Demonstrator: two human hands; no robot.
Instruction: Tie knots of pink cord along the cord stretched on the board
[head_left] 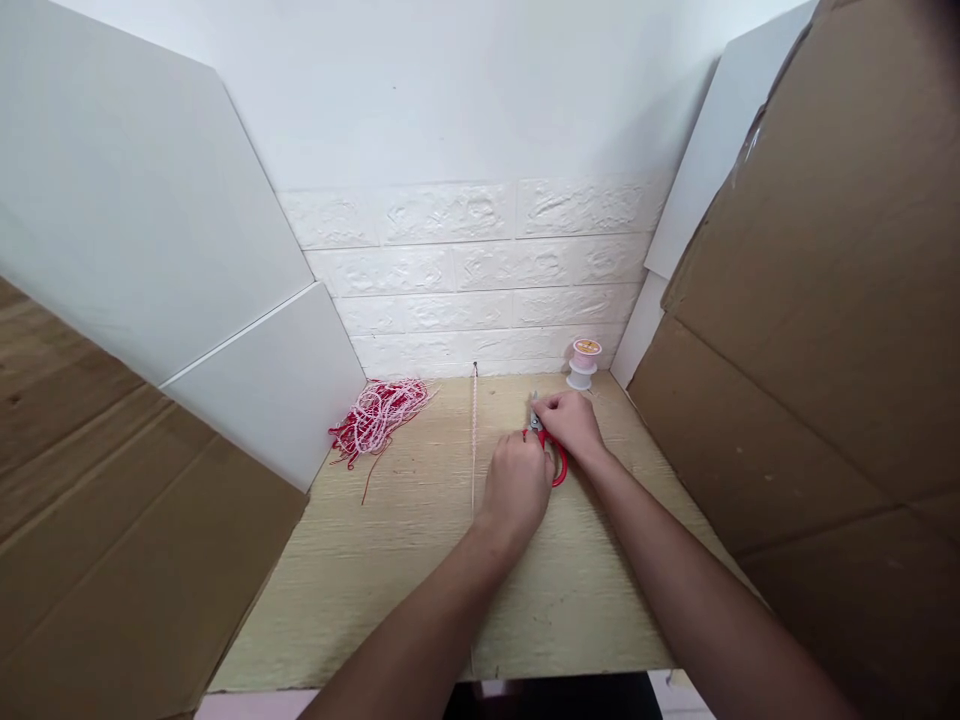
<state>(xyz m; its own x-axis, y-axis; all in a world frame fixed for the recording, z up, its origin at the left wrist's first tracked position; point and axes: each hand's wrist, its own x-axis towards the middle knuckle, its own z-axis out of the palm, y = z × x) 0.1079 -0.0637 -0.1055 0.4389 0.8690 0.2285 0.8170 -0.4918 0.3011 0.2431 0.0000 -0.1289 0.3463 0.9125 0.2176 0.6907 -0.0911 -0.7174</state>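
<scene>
A pair of scissors [561, 468] with red handles lies on the wooden table, its metal blades toward the wall. My left hand [517, 482] is closed beside the left handle and partly covers it. Closed in a pinch, my right hand [573, 422] has its fingertips by the blades. What sits between the fingers of either hand is hidden. Just left of my left hand, a pink and white braided cord [474, 415] runs from a small dark hook [475, 367] at the wall toward the table's front edge.
A tangled pile of red and pink-white cords [382, 415] lies at the back left. Two stacked thread spools [585, 362] stand at the back right. Cardboard panels [810, 380] flank the table [390, 590], with a white brick-pattern wall [450, 270] behind.
</scene>
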